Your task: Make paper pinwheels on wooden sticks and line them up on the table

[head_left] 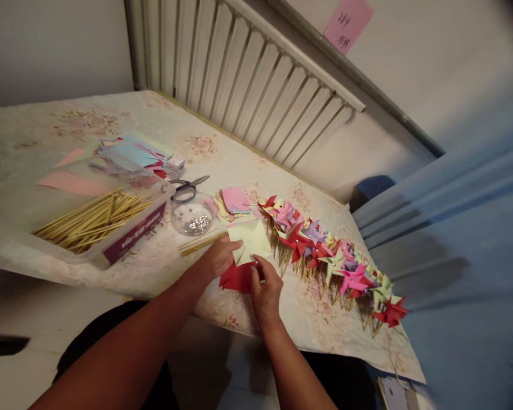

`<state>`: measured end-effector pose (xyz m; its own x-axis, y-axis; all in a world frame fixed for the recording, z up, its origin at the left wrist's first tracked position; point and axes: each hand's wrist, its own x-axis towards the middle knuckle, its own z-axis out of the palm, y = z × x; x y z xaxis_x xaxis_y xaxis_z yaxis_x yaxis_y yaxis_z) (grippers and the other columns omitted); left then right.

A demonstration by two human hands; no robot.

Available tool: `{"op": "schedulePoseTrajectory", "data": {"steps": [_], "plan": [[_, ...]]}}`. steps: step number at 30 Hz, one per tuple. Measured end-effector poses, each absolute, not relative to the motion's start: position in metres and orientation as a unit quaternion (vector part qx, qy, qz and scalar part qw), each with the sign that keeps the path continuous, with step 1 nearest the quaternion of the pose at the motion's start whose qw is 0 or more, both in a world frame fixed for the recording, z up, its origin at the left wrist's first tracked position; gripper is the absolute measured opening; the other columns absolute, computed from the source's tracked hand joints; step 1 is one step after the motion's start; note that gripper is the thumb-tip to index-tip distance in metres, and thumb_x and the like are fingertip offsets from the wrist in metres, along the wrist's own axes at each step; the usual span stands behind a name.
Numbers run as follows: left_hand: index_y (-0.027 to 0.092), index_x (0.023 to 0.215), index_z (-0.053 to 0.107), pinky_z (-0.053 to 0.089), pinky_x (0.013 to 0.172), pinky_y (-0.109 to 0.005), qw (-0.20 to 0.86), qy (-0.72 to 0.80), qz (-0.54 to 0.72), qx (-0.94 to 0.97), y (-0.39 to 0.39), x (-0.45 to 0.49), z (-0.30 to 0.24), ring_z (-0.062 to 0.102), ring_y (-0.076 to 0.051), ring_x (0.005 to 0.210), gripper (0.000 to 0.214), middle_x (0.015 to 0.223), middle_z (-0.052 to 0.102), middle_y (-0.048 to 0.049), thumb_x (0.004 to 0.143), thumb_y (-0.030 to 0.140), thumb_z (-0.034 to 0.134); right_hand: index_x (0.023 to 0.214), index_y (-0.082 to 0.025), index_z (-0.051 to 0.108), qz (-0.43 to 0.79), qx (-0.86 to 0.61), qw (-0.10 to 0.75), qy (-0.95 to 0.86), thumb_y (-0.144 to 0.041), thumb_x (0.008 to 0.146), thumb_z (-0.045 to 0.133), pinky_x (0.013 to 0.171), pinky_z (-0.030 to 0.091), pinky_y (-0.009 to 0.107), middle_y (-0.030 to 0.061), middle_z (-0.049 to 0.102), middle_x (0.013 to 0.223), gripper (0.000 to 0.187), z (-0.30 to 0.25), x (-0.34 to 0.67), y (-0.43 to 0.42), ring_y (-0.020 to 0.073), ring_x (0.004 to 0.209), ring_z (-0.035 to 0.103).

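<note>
A pale yellow-green paper square (256,239) with cuts at its corners is between my two hands. My left hand (219,257) pinches its left edge, thumb lying on top of the paper. My right hand (265,287) has its fingertips closed at the lower edge of the same sheet. Under it, nearer to me, lies a red paper square (236,278), partly covered by the yellow-green sheet and my right hand. Several thin wooden sticks (200,244) lie to the left of my left hand.
A round clear dish (193,228) holds small shiny metal pieces, with scissors (188,187) behind it. Farther left stands a plastic box (132,233) of wooden sticks. Cut paper squares (235,200) are stacked beyond my hands. Finished paper pinwheels (333,259) line the right side.
</note>
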<state>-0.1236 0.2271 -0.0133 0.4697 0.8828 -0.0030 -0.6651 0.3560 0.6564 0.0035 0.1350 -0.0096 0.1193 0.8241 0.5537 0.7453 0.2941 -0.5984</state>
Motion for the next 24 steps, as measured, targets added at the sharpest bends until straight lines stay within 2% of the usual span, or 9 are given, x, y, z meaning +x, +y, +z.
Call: {"op": "schedulePoseTrajectory", "data": {"steps": [4,8,13,16,20,24], "plan": [[0.021,0.112,0.068,0.053,0.089,-0.035,0.801,0.18,0.484,0.302,0.228,-0.122,-0.011,0.066,-0.027,0.108,0.046,0.099,0.076,-0.006,0.067,0.027,0.074,0.108,-0.018,0.071,0.077,-0.599,0.459,-0.652,-0.02,0.088,0.052,0.081,0.054,0.031,0.0076,0.074,0.097,0.028,-0.013,0.005,0.145,0.0184,0.085,0.069],[0.021,0.11,0.068,0.054,0.084,-0.032,0.791,0.165,0.495,0.319,0.227,-0.122,-0.009,0.067,-0.025,0.105,0.042,0.092,0.076,-0.0054,0.068,0.028,0.073,0.094,-0.019,0.073,0.134,-0.628,0.484,-0.595,-0.026,0.087,0.056,0.076,0.053,0.029,0.0051,0.075,0.089,0.02,-0.01,0.001,0.151,0.0182,0.078,0.068],[0.02,0.102,0.069,0.056,0.071,-0.029,0.793,0.196,0.484,0.313,0.225,-0.12,-0.003,0.07,-0.024,0.091,0.035,0.082,0.075,-0.0054,0.07,0.034,0.074,0.082,-0.02,0.067,0.262,-0.656,0.519,-0.481,-0.033,0.083,0.058,0.049,0.046,0.024,-0.0026,0.067,0.062,0.017,-0.002,-0.01,0.157,0.0128,0.044,0.056],[0.019,0.098,0.069,0.055,0.062,-0.028,0.798,0.204,0.474,0.312,0.223,-0.118,-0.001,0.071,-0.022,0.082,0.032,0.076,0.074,-0.0061,0.072,0.037,0.071,0.076,-0.02,0.063,0.307,-0.656,0.544,-0.425,-0.036,0.079,0.059,0.04,0.04,0.023,-0.0037,0.065,0.058,0.017,0.004,-0.016,0.161,0.0121,0.039,0.052],[0.018,0.093,0.069,0.053,0.056,-0.026,0.8,0.219,0.464,0.312,0.221,-0.116,0.001,0.07,-0.021,0.074,0.028,0.074,0.073,-0.0065,0.07,0.034,0.07,0.073,-0.02,0.059,0.33,-0.666,0.556,-0.372,-0.037,0.074,0.06,0.037,0.036,0.023,-0.0032,0.066,0.057,0.017,0.007,-0.019,0.166,0.0121,0.037,0.05],[0.016,0.089,0.068,0.052,0.057,-0.024,0.794,0.227,0.473,0.307,0.221,-0.113,0.002,0.07,-0.021,0.073,0.027,0.073,0.072,-0.0046,0.065,0.028,0.07,0.071,-0.02,0.061,0.302,-0.695,0.541,-0.366,-0.037,0.073,0.06,0.043,0.038,0.024,-0.0031,0.066,0.057,0.017,0.002,-0.016,0.17,0.0127,0.041,0.051]]}}
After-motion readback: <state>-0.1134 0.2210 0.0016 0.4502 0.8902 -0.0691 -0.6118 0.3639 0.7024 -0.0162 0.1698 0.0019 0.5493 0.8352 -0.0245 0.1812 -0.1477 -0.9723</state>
